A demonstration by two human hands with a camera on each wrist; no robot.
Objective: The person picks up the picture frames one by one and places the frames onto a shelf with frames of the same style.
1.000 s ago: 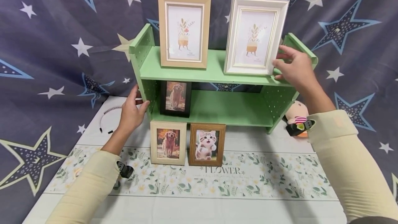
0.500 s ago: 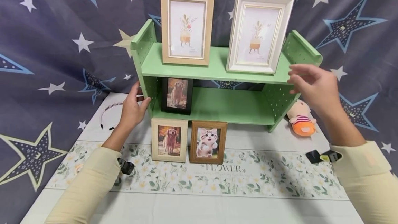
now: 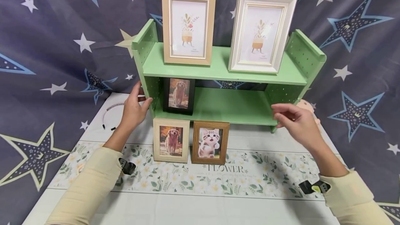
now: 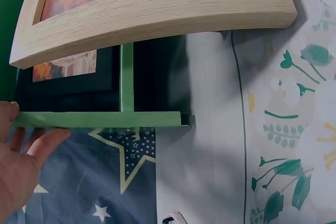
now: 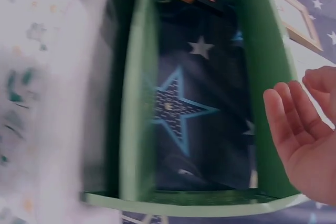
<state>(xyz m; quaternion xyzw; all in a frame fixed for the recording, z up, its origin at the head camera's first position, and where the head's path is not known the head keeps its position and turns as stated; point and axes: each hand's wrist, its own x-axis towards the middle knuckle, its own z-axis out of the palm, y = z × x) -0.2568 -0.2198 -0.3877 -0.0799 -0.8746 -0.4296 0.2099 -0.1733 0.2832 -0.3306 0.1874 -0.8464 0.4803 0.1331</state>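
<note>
My left hand [image 3: 133, 112] touches the outer face of the left side panel [image 3: 144, 75] of a green two-tier shelf, fingers fairly straight. In the left wrist view, its fingers [image 4: 47, 142] lie against that panel. Before the shelf's lower right corner hovers my right hand [image 3: 297, 124], fingers loosely bent, holding nothing. A tan photo frame [image 3: 167, 27] and a white photo frame [image 3: 234, 35] stand on the upper board. On the lower board, at the left, is a black photo frame [image 3: 167, 101]. A cream photo frame [image 3: 157, 141] and a brown photo frame [image 3: 196, 141] stand on the table in front.
The table [image 3: 200, 207] wears a white cloth with a floral band. Left of the shelf lies a dark curved band [image 3: 107, 112]. A doll [image 3: 305, 106] is partly hidden behind my right hand. A dark curtain with stars [image 3: 56, 55] hangs behind.
My right hand has let go of the white frame's right edge, moved away to the right, then come down and back left. My left hand keeps its place on the panel.
</note>
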